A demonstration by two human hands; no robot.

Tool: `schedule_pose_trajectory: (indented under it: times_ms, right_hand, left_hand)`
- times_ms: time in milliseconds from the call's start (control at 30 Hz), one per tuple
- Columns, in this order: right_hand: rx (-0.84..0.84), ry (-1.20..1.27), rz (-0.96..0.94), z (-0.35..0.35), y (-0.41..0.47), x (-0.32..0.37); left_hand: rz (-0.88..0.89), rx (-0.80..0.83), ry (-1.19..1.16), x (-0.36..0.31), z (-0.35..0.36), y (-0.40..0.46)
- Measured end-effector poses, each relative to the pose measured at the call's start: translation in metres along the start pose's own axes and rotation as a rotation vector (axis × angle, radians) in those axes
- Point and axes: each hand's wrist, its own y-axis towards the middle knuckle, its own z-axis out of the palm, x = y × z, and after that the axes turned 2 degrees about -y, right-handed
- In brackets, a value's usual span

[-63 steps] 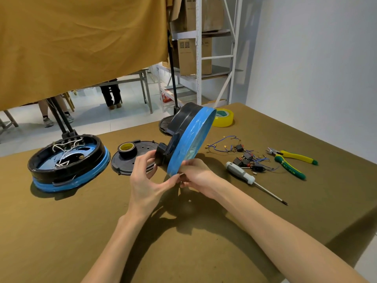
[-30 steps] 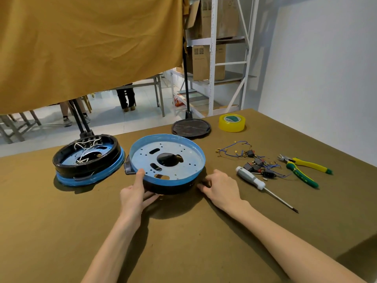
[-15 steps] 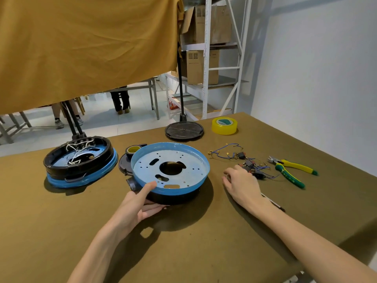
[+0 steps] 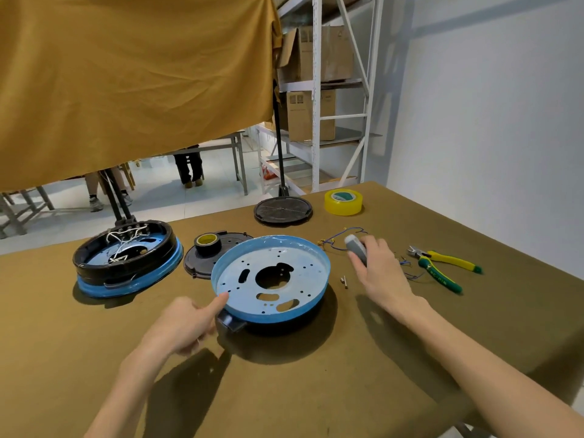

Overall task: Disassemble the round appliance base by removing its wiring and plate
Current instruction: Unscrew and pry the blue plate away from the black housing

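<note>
- My left hand (image 4: 186,324) rests against the near-left rim of the round appliance base (image 4: 271,279); the thumb presses the blue edge, the fingers loosely curled, nothing gripped. I judge this is to keep the base from sliding.
- The base lies on the worktop (image 4: 284,390) between my hands, its perforated metal plate (image 4: 249,292) facing up so the fixings can be reached.
- My right hand (image 4: 377,273) is closed around the grey handle of a screwdriver (image 4: 355,249), just right of the base.
- Loose wiring (image 4: 343,237) lies beyond that hand, so the wiring seems already out; the plate is the likely next job.
- Two small screws (image 4: 344,280) sit between base and right hand.
- Pliers (image 4: 442,268) lie farther right, a second base (image 4: 126,260) beyond my left hand.
</note>
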Motion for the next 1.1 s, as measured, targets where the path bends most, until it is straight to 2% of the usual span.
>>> schedule_pose_trajectory:
  times_ms: [33,67,100,200,267,467,567,633,700,767,833,1100]
  right_hand:
    - [-0.031,0.146,-0.001,-0.007,0.004,0.01]
    - [-0.051,0.262,0.0,-0.012,0.009,0.02]
    - [-0.053,0.366,0.008,-0.016,0.013,0.032]
    - [0.029,0.641,0.043,-0.019,0.024,0.066]
    - [0.086,0.765,0.063,-0.016,0.031,0.079]
    - [0.182,1.109,0.254,-0.005,0.078,0.101]
    - [0.184,1.233,0.319,0.004,0.093,0.107]
    - [0.158,1.275,0.297,0.012,0.097,0.109]
    - [0.121,1.297,0.261,0.02,0.099,0.111]
    - [0.077,1.305,0.225,0.026,0.102,0.114]
    - [0.047,1.303,0.193,0.032,0.106,0.117]
    - [0.05,1.253,0.061,0.055,0.105,0.117]
  left_hand:
    - [0.086,-0.207,0.018,-0.006,0.002,0.004]
    - [0.156,-0.337,0.001,-0.013,0.006,0.009]
    - [0.19,-0.373,-0.035,-0.021,0.013,0.013]
    - [0.141,-0.177,-0.15,-0.037,0.03,0.029]
    - [0.163,-0.129,-0.171,-0.039,0.033,0.036]
    - [0.235,0.046,0.056,-0.031,0.014,0.053]
    - [0.238,0.047,0.218,-0.034,-0.002,0.054]
    - [0.29,-0.007,0.253,-0.043,-0.004,0.055]
    - [0.44,-0.039,0.19,-0.058,0.004,0.059]
    - [0.625,-0.031,0.149,-0.076,0.018,0.065]
    - [0.73,0.009,0.149,-0.092,0.03,0.074]
    - [0.841,0.067,0.039,-0.104,0.052,0.112]
